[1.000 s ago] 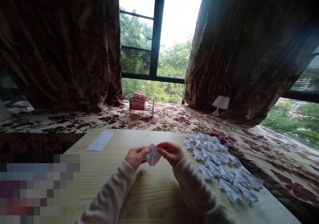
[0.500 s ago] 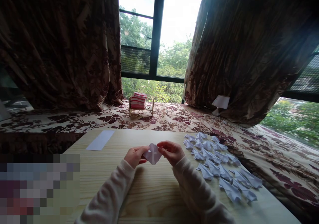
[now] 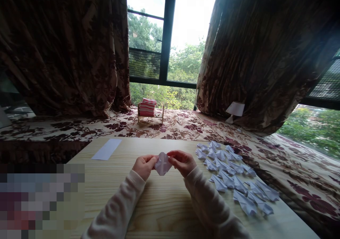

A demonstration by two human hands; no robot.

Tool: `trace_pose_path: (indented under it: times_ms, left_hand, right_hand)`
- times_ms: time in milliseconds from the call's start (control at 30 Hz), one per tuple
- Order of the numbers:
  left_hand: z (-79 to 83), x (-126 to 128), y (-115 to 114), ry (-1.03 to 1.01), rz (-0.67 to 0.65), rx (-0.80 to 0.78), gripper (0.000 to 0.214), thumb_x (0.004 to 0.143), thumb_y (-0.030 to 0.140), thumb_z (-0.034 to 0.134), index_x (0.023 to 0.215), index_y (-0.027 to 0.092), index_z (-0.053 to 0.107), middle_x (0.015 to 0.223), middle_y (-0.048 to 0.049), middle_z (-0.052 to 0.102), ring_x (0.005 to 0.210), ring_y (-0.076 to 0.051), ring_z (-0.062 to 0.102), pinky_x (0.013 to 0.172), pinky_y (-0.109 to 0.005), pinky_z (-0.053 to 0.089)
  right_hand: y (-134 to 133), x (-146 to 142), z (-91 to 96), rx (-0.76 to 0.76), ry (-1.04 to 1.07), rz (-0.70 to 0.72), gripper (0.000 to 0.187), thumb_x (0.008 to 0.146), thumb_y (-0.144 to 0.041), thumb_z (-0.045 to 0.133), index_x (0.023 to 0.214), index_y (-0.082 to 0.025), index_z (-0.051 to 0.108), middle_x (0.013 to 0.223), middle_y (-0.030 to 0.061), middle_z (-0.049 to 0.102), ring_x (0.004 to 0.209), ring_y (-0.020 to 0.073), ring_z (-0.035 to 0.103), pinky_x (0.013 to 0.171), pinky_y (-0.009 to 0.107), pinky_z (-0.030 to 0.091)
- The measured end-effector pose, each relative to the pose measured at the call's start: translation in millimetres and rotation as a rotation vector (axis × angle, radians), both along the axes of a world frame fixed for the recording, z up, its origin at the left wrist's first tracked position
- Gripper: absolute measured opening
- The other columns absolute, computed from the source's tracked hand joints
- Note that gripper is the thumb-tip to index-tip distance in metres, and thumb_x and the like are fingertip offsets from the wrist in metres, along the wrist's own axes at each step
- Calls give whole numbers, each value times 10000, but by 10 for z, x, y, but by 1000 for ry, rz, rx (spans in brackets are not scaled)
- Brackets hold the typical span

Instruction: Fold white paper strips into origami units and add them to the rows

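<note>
A small folded white paper (image 3: pixel 163 165) is held up just over the middle of the wooden table (image 3: pixel 162 210), with creases showing on the side toward me. My left hand (image 3: pixel 144 166) pinches its left edge between thumb and fingers. On the opposite side, my right hand (image 3: pixel 183 162) grips the upper right edge with thumb and forefinger. Several folded white paper pieces (image 3: pixel 225 166) lie spread along the table's right side, beyond my right hand. A flat white strip of paper (image 3: pixel 107 149) rests at the table's far left.
Behind the table, a ledge with floral cloth (image 3: pixel 183 125) carries a small wooden rack (image 3: pixel 150 117) with folded red-and-white cloths (image 3: pixel 147 107). A small white lamp (image 3: pixel 235 109) stands farther right by the curtain (image 3: pixel 247 54). The lower left corner is pixelated.
My left fingers have closed up on the paper's left edge, and the lower fingers no longer show beneath it. The paper has tilted slightly. My right hand stays nearly still.
</note>
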State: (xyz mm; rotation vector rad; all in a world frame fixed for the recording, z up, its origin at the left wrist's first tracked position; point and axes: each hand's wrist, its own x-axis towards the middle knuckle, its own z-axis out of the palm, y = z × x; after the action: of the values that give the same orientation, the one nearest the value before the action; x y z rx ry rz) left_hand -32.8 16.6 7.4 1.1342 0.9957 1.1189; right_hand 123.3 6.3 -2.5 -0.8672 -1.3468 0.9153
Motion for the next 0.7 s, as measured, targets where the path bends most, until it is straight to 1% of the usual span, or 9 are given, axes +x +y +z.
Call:
trace_pose_path:
  times_ms: [100, 200, 300, 433, 500, 567, 633, 700]
  left_hand:
    - [14, -7, -7, 11, -16, -36, 375, 512, 457, 690, 665, 115, 661, 543, 4, 576, 546, -112, 514, 568, -250, 446]
    - [2, 8, -28, 26, -60, -99, 385, 535, 475, 668, 685, 120, 659, 542, -2, 571, 532, -120, 523, 530, -253, 433]
    - [-40, 40, -44, 46, -80, -143, 401, 508, 463, 684, 698, 110, 665, 537, -16, 576, 509, -122, 520, 493, -246, 411]
    - [-99, 75, -51, 48, -82, -111, 405, 433, 410, 741, 666, 87, 666, 509, -18, 571, 478, -111, 498, 470, -231, 378]
    - [-110, 89, -54, 27, -81, -69, 387, 409, 365, 755, 656, 79, 670, 494, -11, 571, 475, -108, 492, 481, -232, 375]
    - [-108, 102, -59, 9, -74, -24, 337, 422, 318, 747, 645, 75, 677, 498, -10, 582, 487, -107, 494, 498, -229, 376]
    - [-98, 112, -65, 5, -64, 12, 260, 449, 264, 727, 621, 75, 680, 494, -6, 589, 489, -101, 493, 499, -218, 370]
    - [-86, 117, -71, 9, -55, 31, 191, 468, 219, 704, 597, 80, 680, 471, 5, 582, 470, -91, 484, 489, -208, 364]
  right_hand:
    - [1, -5, -6, 2, 37, 9, 227, 598, -330, 693, 742, -157, 659, 567, 1, 603, 468, 94, 491, 431, 218, 401]
    - [0, -19, -8, 2, 41, 6, 208, 601, -315, 688, 735, -159, 659, 557, -2, 597, 456, 89, 478, 424, 217, 392]
    - [-2, -37, -17, 8, 35, 12, 176, 611, -284, 673, 735, -159, 656, 536, -10, 587, 431, 76, 449, 405, 208, 372]
    - [10, -55, -61, 19, 18, 25, 143, 630, -244, 649, 743, -156, 648, 516, -20, 570, 423, 66, 435, 417, 204, 379]
    - [21, -57, -86, 48, -48, 11, 137, 653, -248, 626, 752, -155, 639, 531, -12, 572, 444, 78, 457, 435, 213, 404]
    - [28, -52, -95, 93, -132, -20, 113, 659, -236, 614, 738, -157, 634, 574, 3, 581, 485, 93, 487, 449, 218, 421]
    - [28, -40, -81, 175, -243, -63, 89, 648, -195, 604, 726, -165, 634, 639, 16, 582, 528, 104, 509, 436, 204, 414]
    - [21, -24, -51, 278, -365, -98, 123, 637, -146, 583, 744, -174, 636, 679, 19, 571, 538, 101, 511, 412, 187, 397]
